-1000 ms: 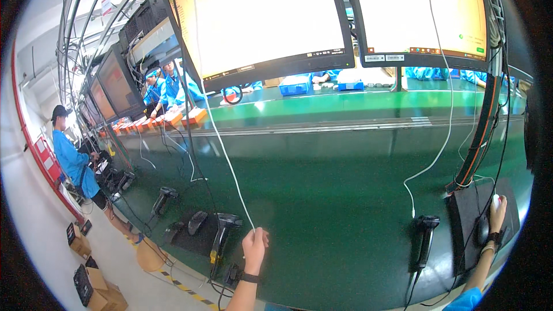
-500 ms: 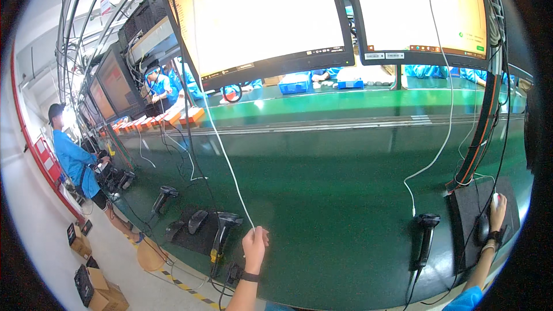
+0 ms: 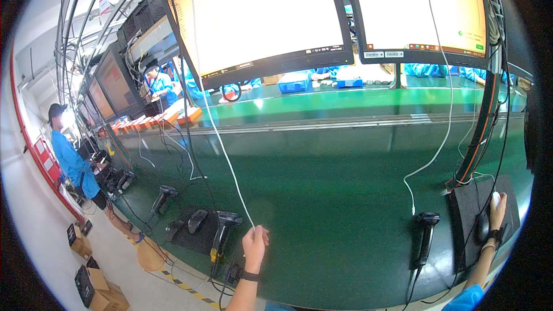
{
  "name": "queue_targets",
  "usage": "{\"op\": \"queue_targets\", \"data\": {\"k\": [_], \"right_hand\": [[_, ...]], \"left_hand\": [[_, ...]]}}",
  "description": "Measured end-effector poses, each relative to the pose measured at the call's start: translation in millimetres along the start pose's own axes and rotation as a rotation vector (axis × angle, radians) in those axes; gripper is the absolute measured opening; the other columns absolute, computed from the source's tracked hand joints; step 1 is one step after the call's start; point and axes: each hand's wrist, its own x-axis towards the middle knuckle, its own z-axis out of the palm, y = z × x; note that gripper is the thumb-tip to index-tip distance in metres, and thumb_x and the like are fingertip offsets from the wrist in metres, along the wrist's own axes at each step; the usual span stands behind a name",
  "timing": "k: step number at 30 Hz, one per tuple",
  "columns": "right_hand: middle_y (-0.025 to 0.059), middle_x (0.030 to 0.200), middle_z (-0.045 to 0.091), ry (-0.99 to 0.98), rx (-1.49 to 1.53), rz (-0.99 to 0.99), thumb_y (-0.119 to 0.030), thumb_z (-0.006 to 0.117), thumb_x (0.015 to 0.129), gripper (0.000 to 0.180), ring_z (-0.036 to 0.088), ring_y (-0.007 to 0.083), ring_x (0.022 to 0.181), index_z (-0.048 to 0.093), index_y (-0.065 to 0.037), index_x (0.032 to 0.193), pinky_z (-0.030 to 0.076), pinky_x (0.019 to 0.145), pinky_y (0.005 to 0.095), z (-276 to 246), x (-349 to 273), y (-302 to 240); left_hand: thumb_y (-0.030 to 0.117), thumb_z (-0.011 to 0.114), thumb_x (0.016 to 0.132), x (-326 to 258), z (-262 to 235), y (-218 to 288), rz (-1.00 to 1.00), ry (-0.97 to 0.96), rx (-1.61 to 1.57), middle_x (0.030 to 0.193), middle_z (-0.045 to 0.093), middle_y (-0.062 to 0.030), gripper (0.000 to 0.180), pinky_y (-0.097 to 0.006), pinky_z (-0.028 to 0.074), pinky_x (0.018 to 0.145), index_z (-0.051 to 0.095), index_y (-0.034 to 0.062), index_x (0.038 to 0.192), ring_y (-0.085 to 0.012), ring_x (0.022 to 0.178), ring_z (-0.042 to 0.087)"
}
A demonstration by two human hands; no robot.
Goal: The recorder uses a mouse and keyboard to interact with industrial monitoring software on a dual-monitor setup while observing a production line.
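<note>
My left hand [image 3: 254,247] is closed around the lower end of a thin white cable [image 3: 222,143] that hangs down past the large monitor. Just left of that hand a black barcode scanner [image 3: 226,227] lies on the green bench, by a black mouse [image 3: 197,222] on a dark pad. Over at the right, my right hand [image 3: 497,219] rests with its fingers around a white mouse [image 3: 496,198] on a black mouse pad [image 3: 469,207]. A second black mouse [image 3: 483,229] sits beside that wrist. Another barcode scanner [image 3: 427,236] stands between my hands, nearer the right one.
Two monitors [image 3: 265,23] hang ahead. A second white cable [image 3: 446,121] drops to the bench at the right, left of an upright post [image 3: 487,121]. Behind runs a green conveyor [image 3: 322,103] with blue trays. A person [image 3: 72,155] in blue stands at the left, near cardboard boxes [image 3: 106,294].
My hands keep the same places, the left on the cable and the right on the mouse. The standing person's arms at the left have shifted slightly.
</note>
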Motion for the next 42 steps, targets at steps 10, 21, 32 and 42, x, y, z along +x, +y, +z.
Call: {"op": "queue_targets", "data": {"k": [10,21,32,42], "right_hand": [[0.0234,0.136,0.056,-0.052,-0.124,-0.118,-0.013,0.063,0.096,0.048,0.054,0.0386,0.129,0.048,0.005,0.139,0.040,0.111,0.0417,-2.9,1.9,-3.8],[0.0243,0.136,0.056,-0.041,-0.141,-0.160,-0.011,0.063,0.095,0.049,0.054,0.0392,0.128,0.047,0.004,0.140,0.041,0.111,0.0409,-5.0,3.4,2.5],[0.0215,0.137,0.055,-0.012,-0.039,-0.083,-0.009,0.062,0.096,0.047,0.054,0.0388,0.129,0.049,0.001,0.139,0.042,0.109,0.0417,-5.6,3.1,2.5],[0.0232,0.148,0.050,-0.027,-0.064,-0.026,-0.012,0.064,0.097,0.061,0.051,0.0368,0.135,0.039,0.002,0.151,0.038,0.115,0.0409,-2.6,4.9,13.6]], "left_hand": [[0.030,0.055,0.107,0.7,0.1,-0.4,-0.020,-0.007,-0.006,0.067,0.059,-0.0010,0.037,-0.025,0.044,0.053,0.066,0.0019,0.084,-0.0092,0.057,0.054],[0.031,0.055,0.107,-0.2,0.5,3.2,-0.007,-0.016,0.007,0.068,0.058,-0.0010,0.039,-0.026,0.043,0.053,0.066,0.0015,0.085,-0.0095,0.057,0.054],[0.028,0.054,0.106,2.6,-1.7,-2.1,-0.022,-0.017,0.008,0.069,0.061,-0.0025,0.038,-0.026,0.045,0.054,0.067,-0.0015,0.087,-0.0098,0.059,0.057],[0.029,0.055,0.107,2.5,2.1,1.6,-0.028,-0.010,-0.026,0.067,0.058,-0.0010,0.037,-0.026,0.043,0.053,0.066,0.0020,0.084,-0.0096,0.056,0.053]]}}
